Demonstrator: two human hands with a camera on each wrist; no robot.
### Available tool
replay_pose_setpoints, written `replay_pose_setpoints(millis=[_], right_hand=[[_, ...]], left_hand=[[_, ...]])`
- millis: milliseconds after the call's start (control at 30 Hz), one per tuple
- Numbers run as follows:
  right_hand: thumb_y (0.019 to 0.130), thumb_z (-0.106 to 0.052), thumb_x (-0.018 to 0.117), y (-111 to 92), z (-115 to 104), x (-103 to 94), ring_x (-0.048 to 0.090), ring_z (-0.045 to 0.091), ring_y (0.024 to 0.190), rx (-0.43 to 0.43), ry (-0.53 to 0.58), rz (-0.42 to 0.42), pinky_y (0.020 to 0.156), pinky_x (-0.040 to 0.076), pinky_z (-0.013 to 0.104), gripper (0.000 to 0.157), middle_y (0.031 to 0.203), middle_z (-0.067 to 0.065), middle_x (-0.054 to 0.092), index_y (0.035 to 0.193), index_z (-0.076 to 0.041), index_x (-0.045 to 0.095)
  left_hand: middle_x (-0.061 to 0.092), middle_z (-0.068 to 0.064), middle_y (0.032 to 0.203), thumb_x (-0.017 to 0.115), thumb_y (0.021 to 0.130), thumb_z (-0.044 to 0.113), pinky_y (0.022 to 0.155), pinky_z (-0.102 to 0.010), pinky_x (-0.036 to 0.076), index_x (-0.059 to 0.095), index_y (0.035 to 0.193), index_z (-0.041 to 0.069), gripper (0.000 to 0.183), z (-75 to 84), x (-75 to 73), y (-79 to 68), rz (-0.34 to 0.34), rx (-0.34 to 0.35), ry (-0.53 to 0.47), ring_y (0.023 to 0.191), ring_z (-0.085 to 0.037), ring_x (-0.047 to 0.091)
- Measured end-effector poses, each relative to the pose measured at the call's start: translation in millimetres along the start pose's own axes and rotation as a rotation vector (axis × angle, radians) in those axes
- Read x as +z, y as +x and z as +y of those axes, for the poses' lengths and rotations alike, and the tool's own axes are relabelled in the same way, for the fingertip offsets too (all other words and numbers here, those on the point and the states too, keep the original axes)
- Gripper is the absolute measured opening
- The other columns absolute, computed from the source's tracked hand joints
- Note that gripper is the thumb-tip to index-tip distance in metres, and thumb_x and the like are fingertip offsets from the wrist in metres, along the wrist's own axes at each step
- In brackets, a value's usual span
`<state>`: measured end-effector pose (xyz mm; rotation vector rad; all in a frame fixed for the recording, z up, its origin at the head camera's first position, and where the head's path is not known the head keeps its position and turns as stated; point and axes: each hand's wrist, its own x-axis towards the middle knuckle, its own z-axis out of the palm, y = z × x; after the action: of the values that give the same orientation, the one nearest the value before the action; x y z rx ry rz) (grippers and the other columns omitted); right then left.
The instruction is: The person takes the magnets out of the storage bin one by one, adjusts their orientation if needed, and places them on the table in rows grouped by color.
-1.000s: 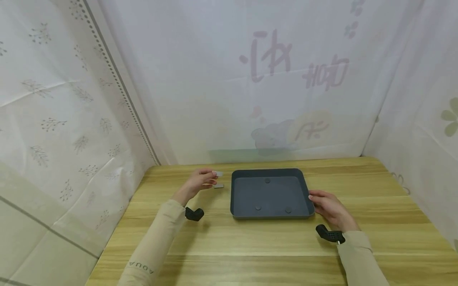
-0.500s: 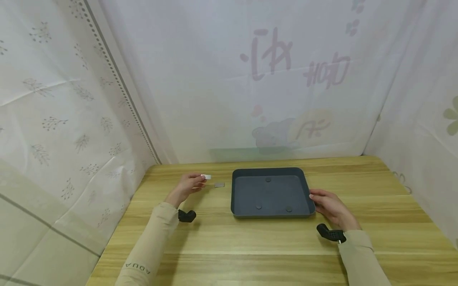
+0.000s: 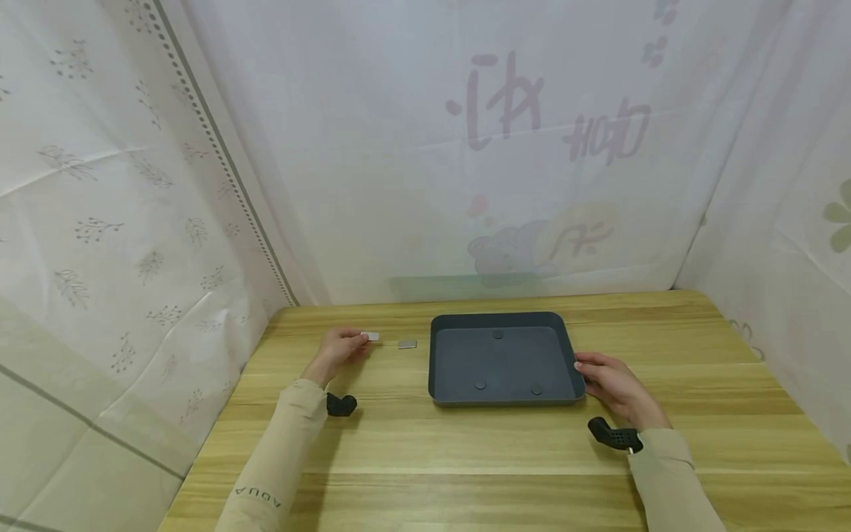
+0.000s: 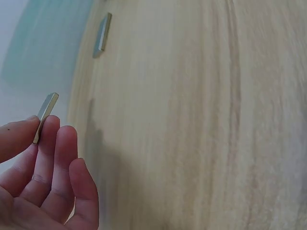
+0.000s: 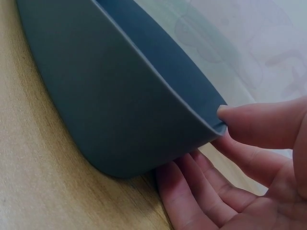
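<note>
Near the back left of the table, my left hand (image 3: pixel 338 351) pinches a small flat silver rectangular block (image 4: pixel 46 117) between thumb and fingertips, just above the wood. A matching silver block (image 3: pixel 408 344) lies on the table between that hand and the tray; the left wrist view also shows this second block (image 4: pixel 102 34). My right hand (image 3: pixel 618 388) grips the right side of a dark grey-blue rectangular tray (image 3: pixel 508 358). In the right wrist view the thumb is on the tray's rim (image 5: pixel 158 79), with the fingers curled against the outer wall and underside.
Three small round dark discs, one of them a far disc (image 3: pixel 498 335), show on the tray's floor. The wooden table (image 3: pixel 425 458) ends at a printed white curtain (image 3: pixel 425 185) behind, with more curtain on both sides. A black camera mount sits on each wrist.
My left hand has drawn left and lowered toward the table, carrying the silver block away from the one lying there. The right hand and tray stay put.
</note>
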<state>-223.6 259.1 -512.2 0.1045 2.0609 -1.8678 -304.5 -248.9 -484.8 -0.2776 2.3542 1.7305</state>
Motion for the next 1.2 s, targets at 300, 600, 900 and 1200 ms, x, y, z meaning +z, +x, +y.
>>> replay_pose_setpoints(millis=[300, 600, 900, 1200], right_hand=[[0.102, -0.024, 0.048, 2.0, 0.0, -0.6, 0.057, -0.003, 0.101, -0.003, 0.017, 0.000, 0.086, 0.052, 0.022, 0.062, 0.151, 0.032, 0.027, 0.149, 0.008, 0.023], [0.102, -0.026, 0.048, 2.1, 1.0, -1.3, 0.056, -0.003, 0.103, 0.002, 0.008, -0.004, 0.087, 0.051, 0.021, 0.064, 0.151, 0.033, 0.026, 0.149, 0.009, 0.022], [0.102, -0.027, 0.049, 2.3, 1.6, -1.7, 0.055, 0.000, 0.108, 0.022, 0.004, 0.003, 0.088, 0.051, 0.020, 0.064, 0.152, 0.033, 0.025, 0.148, 0.010, 0.023], [0.102, -0.029, 0.048, 1.9, 2.3, -1.6, 0.052, 0.006, 0.117, 0.032, -0.023, 0.014, 0.090, 0.050, 0.020, 0.064, 0.153, 0.031, 0.024, 0.149, 0.009, 0.024]], left_hand=[[0.075, -0.009, 0.095, 0.060, 0.095, 0.013, 0.067, -0.025, 0.052, 0.058, 0.125, -0.008, 0.036, -3.5, -1.1, 1.6, 0.032, -0.075, 0.044, 0.071, -0.010, 0.066], [0.074, -0.002, 0.083, 0.061, 0.095, 0.012, 0.061, -0.024, 0.048, 0.062, 0.118, -0.007, 0.030, -3.5, -1.9, 3.2, 0.033, -0.093, 0.066, 0.065, -0.008, 0.064], [0.074, -0.005, 0.086, 0.061, 0.095, 0.011, 0.062, -0.024, 0.049, 0.063, 0.117, -0.007, 0.029, -5.9, -0.8, 5.3, 0.040, -0.097, 0.097, 0.067, -0.010, 0.064], [0.074, -0.008, 0.090, 0.061, 0.095, 0.013, 0.063, -0.025, 0.050, 0.063, 0.118, -0.006, 0.030, -3.6, 2.4, 2.9, 0.060, -0.091, 0.129, 0.068, -0.011, 0.063]])
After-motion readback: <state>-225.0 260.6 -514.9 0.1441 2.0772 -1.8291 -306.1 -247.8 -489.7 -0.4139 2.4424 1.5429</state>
